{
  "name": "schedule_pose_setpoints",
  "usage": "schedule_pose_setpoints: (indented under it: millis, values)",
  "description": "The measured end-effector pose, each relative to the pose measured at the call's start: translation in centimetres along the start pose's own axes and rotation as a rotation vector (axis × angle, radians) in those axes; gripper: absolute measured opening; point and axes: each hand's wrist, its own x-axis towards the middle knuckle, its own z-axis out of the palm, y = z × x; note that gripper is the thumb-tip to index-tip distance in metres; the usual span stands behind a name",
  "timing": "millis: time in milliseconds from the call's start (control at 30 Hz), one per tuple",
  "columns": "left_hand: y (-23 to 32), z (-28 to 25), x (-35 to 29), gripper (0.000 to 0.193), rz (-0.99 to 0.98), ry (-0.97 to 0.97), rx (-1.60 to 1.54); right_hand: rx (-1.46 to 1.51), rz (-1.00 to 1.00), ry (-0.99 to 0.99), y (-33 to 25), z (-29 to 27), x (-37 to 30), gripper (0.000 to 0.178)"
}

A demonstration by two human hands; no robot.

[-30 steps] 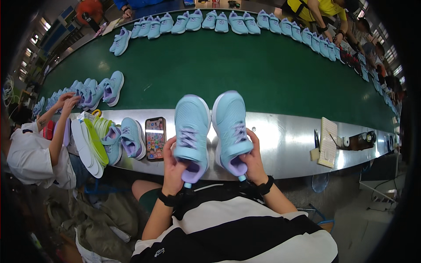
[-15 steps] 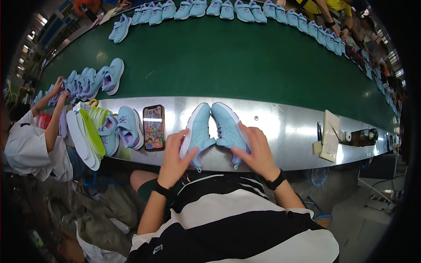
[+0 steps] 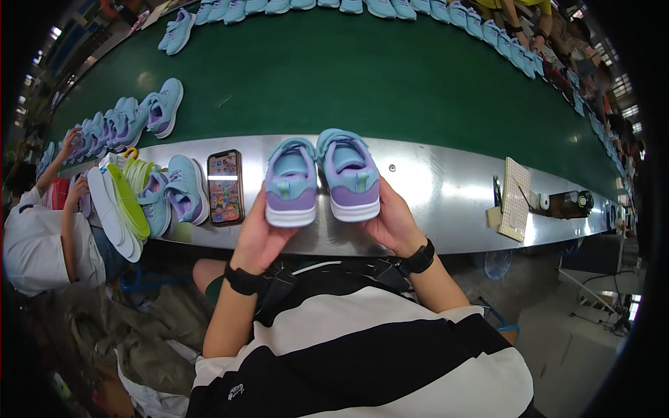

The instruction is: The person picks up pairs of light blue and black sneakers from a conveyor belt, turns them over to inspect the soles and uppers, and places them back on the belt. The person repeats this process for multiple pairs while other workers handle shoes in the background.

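Note:
A pair of light blue sneakers with purple heels and white soles is held up side by side over the metal ledge, heels toward me. My left hand grips the left sneaker from its outer side and below. Round the outer side of the right sneaker my right hand is closed the same way. Most of the fingers are hidden behind and under the shoes. Left of my left hand a phone with a lit screen lies on the ledge.
Another pair of blue sneakers and white and lime insoles sit left of the phone. A notepad and a dark bottle lie at right. Sneakers line the green belt. A co-worker works at left.
Both sneakers have been lifted off the ledge and tipped so their heels and openings face me. My hands have shifted from the heel area to the outer sides and undersides.

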Motion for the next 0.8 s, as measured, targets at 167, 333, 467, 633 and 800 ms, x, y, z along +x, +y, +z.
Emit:
schedule_pose_setpoints:
  millis: [167,333,467,633,800]
  values:
    - [0.2,1.9,0.1,0.045,0.08,-0.07,0.079,0.022,-0.041,-0.004,0.0,2.2,0.2,0.047]
    - [0.7,1.6,-0.4,0.044,0.118,0.011,0.136,-0.109,-0.104,0.015,-0.3,2.0,-0.5,0.048]
    - [0.6,1.1,-0.7,0.044,0.235,-0.185,0.2,-0.243,-0.225,-0.052,-0.1,0.9,-0.5,0.053]
    - [-0.6,-0.4,-1.8,0.059,0.592,-0.085,0.64,-0.634,-0.627,-0.084,1.1,-1.1,-1.2,0.065]
    - [-0.9,-1.9,-3.2,0.062,0.831,-0.22,0.847,-0.735,-0.736,-0.152,1.6,-2.5,-2.1,0.072]
